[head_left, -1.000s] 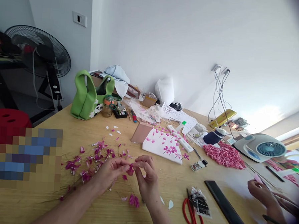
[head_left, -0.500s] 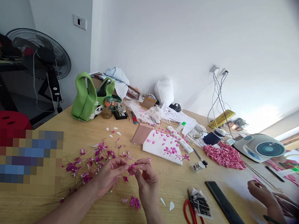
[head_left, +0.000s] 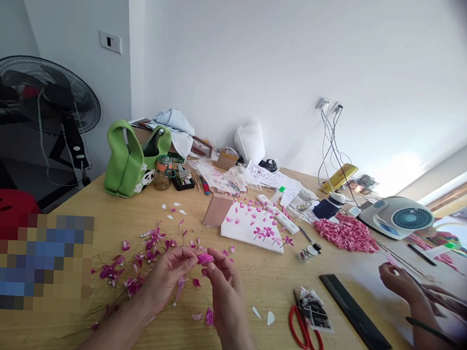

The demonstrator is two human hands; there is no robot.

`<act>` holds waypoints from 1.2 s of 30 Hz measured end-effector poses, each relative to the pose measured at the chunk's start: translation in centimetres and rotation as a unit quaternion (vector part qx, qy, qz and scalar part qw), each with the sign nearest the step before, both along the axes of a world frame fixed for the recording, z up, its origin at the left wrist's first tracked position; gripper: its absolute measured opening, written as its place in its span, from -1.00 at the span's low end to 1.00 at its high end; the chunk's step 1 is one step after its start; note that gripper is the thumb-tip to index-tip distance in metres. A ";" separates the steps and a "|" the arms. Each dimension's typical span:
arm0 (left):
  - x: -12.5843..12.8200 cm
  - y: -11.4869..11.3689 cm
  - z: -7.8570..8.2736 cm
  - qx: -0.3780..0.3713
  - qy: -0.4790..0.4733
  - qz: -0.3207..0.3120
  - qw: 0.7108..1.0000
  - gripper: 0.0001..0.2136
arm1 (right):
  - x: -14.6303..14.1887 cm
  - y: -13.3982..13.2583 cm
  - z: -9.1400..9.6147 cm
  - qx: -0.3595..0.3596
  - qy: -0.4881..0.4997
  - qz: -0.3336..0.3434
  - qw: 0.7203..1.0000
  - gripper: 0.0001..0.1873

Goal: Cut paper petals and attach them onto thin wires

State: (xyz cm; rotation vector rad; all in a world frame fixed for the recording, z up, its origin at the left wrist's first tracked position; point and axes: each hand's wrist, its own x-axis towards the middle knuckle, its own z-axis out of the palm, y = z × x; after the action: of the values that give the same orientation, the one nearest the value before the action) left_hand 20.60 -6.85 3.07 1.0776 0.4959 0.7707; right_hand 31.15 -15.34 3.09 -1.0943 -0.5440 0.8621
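Between my two hands is a bright magenta petal [head_left: 204, 258], held above the table. My left hand [head_left: 173, 271] pinches its left end between thumb and fingertips. My right hand [head_left: 225, 279] has its thumb and fingers closed about the right end. Left of my hands, and partly behind my left forearm, lies a loose heap of magenta flowers [head_left: 151, 244] on thin stems. Another magenta petal [head_left: 209, 316] rests on the table against my right wrist. Farther off, a white foam block [head_left: 250, 230] carries several small pink petals and flowers.
Red-handled scissors [head_left: 299, 327] lie right of my hands by a black strip [head_left: 353, 312]. A small bottle [head_left: 308, 252] stands behind them. Another person's hand [head_left: 398, 283] works at the far right. A green bag [head_left: 128, 161] and a jar [head_left: 163, 172] stand back left.
My view has shifted slightly to the right. The magenta petal shows more of its length now, and my right hand's fingers have turned and loosened around it.
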 end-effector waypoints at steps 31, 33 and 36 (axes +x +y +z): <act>-0.1 0.7 -1.8 0.110 0.052 0.104 0.987 -0.81 | 10.5 -5.1 -0.2 -0.244 -0.019 -0.034 0.969 -0.73; -0.2 0.5 -1.6 0.122 0.072 0.094 0.985 -0.79 | 11.0 -4.9 -1.2 -0.291 -0.040 -0.032 0.955 -0.81; -0.2 0.4 -1.3 0.137 0.099 0.079 0.982 -0.77 | 11.3 -4.4 -2.4 -0.343 -0.083 -0.036 0.935 -0.83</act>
State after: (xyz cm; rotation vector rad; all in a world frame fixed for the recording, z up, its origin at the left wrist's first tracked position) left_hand 20.44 -6.45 1.72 1.3921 0.6630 0.8938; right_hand 42.49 -19.74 0.73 -1.8269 -0.3363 0.9243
